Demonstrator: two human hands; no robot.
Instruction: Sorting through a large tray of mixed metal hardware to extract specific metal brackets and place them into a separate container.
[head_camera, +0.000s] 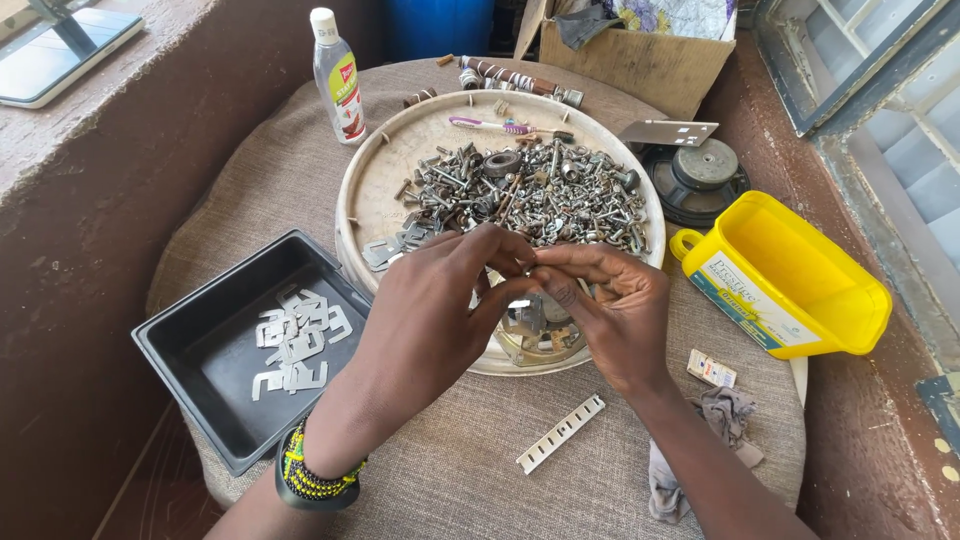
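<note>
My left hand and my right hand meet over the near edge of a round white tray. Their fingertips pinch together on a small metal piece, which is mostly hidden between them. A heap of screws, bolts and nuts fills the tray's far half, with a few flat metal plates at its left. Under my hands lies a round metal part. A beaded band circles my left wrist.
A black rectangular tray at the left holds several flat metal plates. A yellow tub, a speaker, a cardboard box, a clear bottle, a slotted metal strip and a rag lie around.
</note>
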